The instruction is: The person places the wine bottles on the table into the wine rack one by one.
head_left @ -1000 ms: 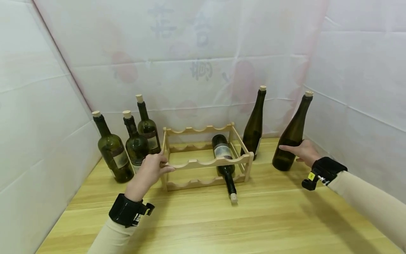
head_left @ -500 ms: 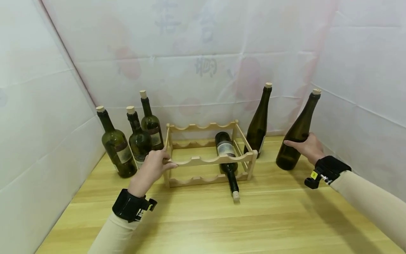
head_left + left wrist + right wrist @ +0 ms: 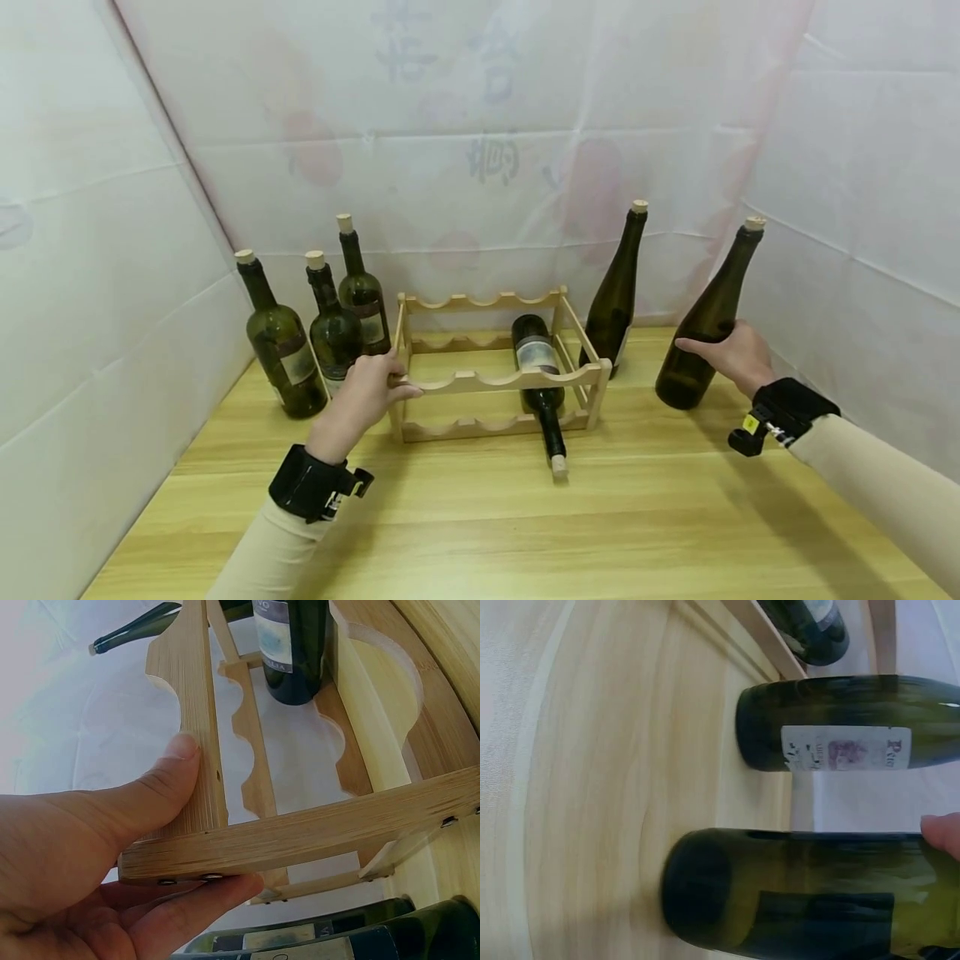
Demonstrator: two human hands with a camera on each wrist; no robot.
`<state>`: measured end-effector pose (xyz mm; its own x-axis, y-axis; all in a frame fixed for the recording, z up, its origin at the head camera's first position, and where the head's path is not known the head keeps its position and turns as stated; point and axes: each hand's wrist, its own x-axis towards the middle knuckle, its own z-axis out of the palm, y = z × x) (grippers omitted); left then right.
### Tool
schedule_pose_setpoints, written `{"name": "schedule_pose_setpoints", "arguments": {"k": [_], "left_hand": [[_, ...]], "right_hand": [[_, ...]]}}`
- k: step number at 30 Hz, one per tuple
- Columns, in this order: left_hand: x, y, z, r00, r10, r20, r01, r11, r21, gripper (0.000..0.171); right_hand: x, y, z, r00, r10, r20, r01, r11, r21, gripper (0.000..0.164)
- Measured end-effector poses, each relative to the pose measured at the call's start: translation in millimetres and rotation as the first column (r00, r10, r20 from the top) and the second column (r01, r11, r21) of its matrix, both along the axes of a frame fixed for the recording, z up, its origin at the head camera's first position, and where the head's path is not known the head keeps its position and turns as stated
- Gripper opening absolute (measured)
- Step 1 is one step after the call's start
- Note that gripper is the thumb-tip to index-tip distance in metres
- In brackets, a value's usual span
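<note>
In the head view my left hand (image 3: 362,402) pinches the front left corner of a low wooden wine rack (image 3: 480,382). The left wrist view shows the thumb (image 3: 176,761) on the notched rail and fingers below the side bar. My right hand (image 3: 735,354) grips a dark green wine bottle (image 3: 708,312) at the right, thumb in front and the other fingers mostly hidden behind it. This corked bottle is upright, its base at the tabletop. One labelled wine bottle (image 3: 536,357) lies in the rack's right part, its corked neck pointing towards me.
Another corked bottle (image 3: 617,292) stands just right of the rack. Left of it stand three more, a left one (image 3: 288,358), a middle one (image 3: 333,333) and a rear one (image 3: 363,300). White sheeting (image 3: 450,192) encloses the wooden table (image 3: 480,533) behind and at the sides.
The head view has shifted slightly, so everything appears a little further right. Both hands keep their grips on the rack and the bottle.
</note>
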<state>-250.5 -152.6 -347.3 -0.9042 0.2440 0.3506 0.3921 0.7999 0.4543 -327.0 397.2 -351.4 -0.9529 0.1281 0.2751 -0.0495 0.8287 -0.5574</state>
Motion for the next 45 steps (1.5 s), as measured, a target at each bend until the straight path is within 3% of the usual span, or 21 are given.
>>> {"name": "schedule_pose_setpoints", "arguments": {"k": [7,15,18,27,35,42,45], "left_hand": [[2.5,-1,-1.0,1.000,0.002,-0.006,-0.002,1.000,-0.009,0.014],[2.3,-2,-0.7,1.000,-0.002,-0.009,0.002,1.000,-0.020,0.013],[2.5,-1,-1.8,1.000,-0.005,-0.005,0.005,1.000,-0.023,0.012],[5.0,-4,-0.1,1.000,0.003,0.005,-0.003,1.000,-0.012,0.012],[0.1,-7,0.4,0.999,-0.020,-0.026,0.020,1.000,0.013,0.014],[-1.6,-3,-0.6,1.000,-0.018,-0.008,0.018,1.000,-0.007,0.016],[-2.2,-2,-0.9,1.000,-0.020,-0.007,0.020,1.000,-0.013,0.017]], "right_hand": [[8.5,-2,1.7,0.999,0.029,0.015,-0.029,0.999,0.042,0.081],[33.3,-16,19.7,0.990,0.111,0.082,-0.118,0.990,0.077,0.117],[43.0,-21,27.5,0.986,0.136,0.096,-0.145,0.984,0.099,0.114],[67.7,-48,60.6,0.971,0.229,0.072,-0.238,0.960,0.145,0.084],[78.1,-75,78.0,0.923,0.384,0.025,-0.384,0.914,0.134,0.070],[94.8,-88,78.6,0.903,0.430,-0.014,-0.413,0.876,0.250,0.075],[103.3,-96,78.5,0.880,0.474,-0.029,-0.449,0.850,0.278,0.079]]}}
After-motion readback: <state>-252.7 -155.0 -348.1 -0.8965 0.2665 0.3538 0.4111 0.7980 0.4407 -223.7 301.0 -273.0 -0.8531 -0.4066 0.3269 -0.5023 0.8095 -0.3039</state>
